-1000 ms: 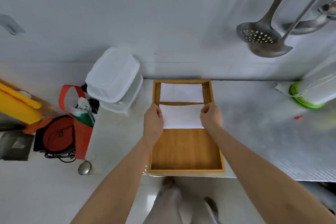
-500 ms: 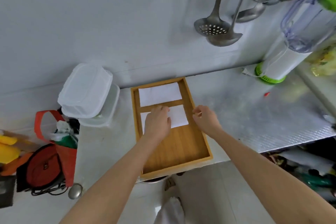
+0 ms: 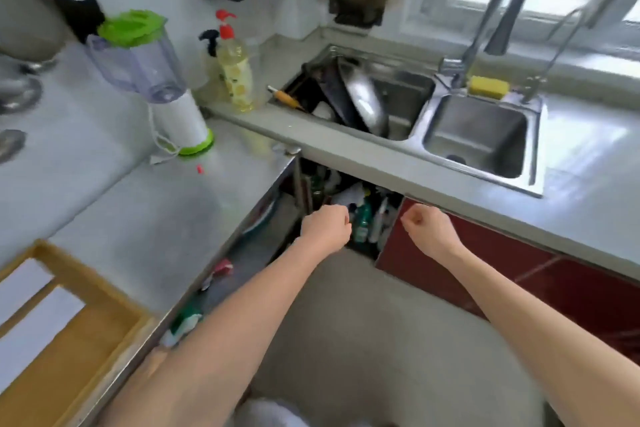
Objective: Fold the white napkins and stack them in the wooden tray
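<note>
The wooden tray lies at the lower left on the metal counter, partly cut off by the frame edge. Two folded white napkins lie in it, one behind the divider and one in front of it. My left hand and my right hand hang in the air over the floor, far to the right of the tray. Both have curled fingers and hold nothing.
A blender with a green lid stands on the metal counter. Soap bottles stand beside a double sink holding pans, with a yellow sponge at the tap. Bottles fill the open space under the counter. A red cabinet door is right.
Both hands have left the napkin in the tray and pulled away to the right. My view has swung right from the tray toward the sink corner.
</note>
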Demonstrator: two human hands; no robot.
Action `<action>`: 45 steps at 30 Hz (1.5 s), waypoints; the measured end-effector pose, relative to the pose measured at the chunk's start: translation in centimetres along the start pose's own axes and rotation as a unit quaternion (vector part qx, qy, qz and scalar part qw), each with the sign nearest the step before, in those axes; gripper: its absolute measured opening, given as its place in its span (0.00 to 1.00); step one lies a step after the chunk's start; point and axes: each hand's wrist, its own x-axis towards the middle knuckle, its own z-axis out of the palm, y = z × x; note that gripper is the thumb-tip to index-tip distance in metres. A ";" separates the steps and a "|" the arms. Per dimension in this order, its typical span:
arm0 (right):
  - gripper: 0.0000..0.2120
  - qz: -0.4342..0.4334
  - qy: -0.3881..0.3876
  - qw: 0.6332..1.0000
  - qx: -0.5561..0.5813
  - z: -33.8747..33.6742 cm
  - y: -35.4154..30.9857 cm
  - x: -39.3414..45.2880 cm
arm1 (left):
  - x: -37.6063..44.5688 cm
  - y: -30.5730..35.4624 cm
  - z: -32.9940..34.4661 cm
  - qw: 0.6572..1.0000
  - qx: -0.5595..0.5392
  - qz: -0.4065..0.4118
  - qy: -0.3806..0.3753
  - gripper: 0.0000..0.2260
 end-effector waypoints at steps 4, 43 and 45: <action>0.10 0.113 0.108 0.988 0.019 -10.1 13.5 -3.8 | 2.5 16.6 4.7 0.986 0.061 0.146 -0.041 0.10; 0.05 0.415 0.332 0.847 0.020 -48.4 67.7 -14.2 | 11.5 88.4 30.6 0.768 0.117 0.590 -0.220 0.24; 0.09 0.378 0.388 0.828 0.142 -50.1 67.7 -13.6 | 11.8 89.0 30.2 0.784 0.048 0.565 -0.250 0.22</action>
